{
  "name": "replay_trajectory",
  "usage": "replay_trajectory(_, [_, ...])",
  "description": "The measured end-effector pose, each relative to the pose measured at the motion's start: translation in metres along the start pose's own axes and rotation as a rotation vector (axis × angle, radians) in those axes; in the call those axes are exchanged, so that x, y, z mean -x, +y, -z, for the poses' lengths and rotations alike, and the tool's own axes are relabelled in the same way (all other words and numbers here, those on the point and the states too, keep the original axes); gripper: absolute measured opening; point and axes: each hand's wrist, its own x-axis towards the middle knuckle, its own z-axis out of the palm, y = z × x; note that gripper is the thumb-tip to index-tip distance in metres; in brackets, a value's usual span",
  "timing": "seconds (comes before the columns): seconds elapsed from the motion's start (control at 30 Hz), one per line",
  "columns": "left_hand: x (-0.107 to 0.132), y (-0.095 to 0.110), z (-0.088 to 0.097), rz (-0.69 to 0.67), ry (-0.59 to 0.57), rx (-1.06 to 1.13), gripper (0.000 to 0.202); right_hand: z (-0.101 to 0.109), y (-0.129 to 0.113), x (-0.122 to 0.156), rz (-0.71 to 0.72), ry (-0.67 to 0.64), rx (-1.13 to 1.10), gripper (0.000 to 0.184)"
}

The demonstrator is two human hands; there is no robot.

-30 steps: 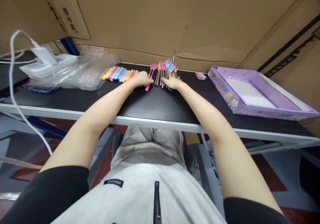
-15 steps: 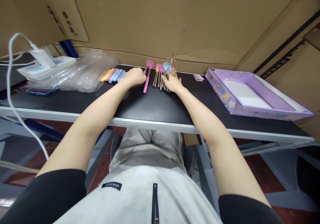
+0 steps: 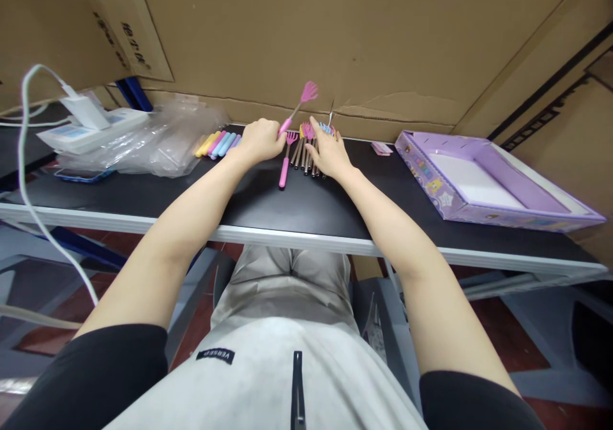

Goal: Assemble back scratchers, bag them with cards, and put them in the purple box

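My left hand (image 3: 261,140) is closed round the handle of a pink back scratcher (image 3: 298,107), whose hand-shaped head points up and to the right above the table. Just below it, a second pink back scratcher (image 3: 284,169) lies on the black table top. My right hand (image 3: 330,153), fingers apart, rests over a row of back scratchers (image 3: 307,142) with metal rods and yellow, pink and blue heads, partly hiding them. Left of my left hand lie several coloured handles (image 3: 221,144) in yellow, pink, blue and purple.
A purple open box (image 3: 445,193) stands on the right of the table (image 3: 297,209). Small pink cards (image 3: 382,149) lie near it. Clear plastic bags (image 3: 153,139), a phone (image 3: 82,174) and a white power strip (image 3: 93,130) with a cable are on the left. Cardboard (image 3: 287,34) walls the back.
My left hand has lifted one pink back scratcher off the table and tilted it up to the right. The other pink one has shifted slightly toward me. My right hand stays over the row.
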Motion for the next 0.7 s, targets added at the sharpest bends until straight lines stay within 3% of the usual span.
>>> replay_trajectory(0.13, [0.000, 0.002, -0.006, -0.249, 0.008, 0.060, 0.040, 0.008, 0.001, -0.001, 0.023, 0.071, 0.074, 0.062])
replay_trajectory(0.23, [0.001, 0.007, -0.009, -0.332, -0.011, 0.094, 0.034, 0.018, 0.006, -0.003, 0.053, 0.089, 0.149, 0.054])
replay_trajectory(0.33, [0.004, 0.014, -0.004, -0.328, -0.035, 0.142, 0.032, 0.032, 0.009, -0.004, 0.071, 0.043, 0.227, 0.050])
replay_trajectory(0.5, [0.008, 0.023, 0.019, -0.239, -0.102, 0.193, 0.036, 0.052, 0.005, -0.002, 0.002, -0.008, 0.258, 0.052])
replay_trajectory(0.7, [0.011, 0.017, 0.044, -0.211, -0.158, 0.174, 0.041, 0.059, -0.001, -0.005, -0.003, -0.005, 0.228, 0.051])
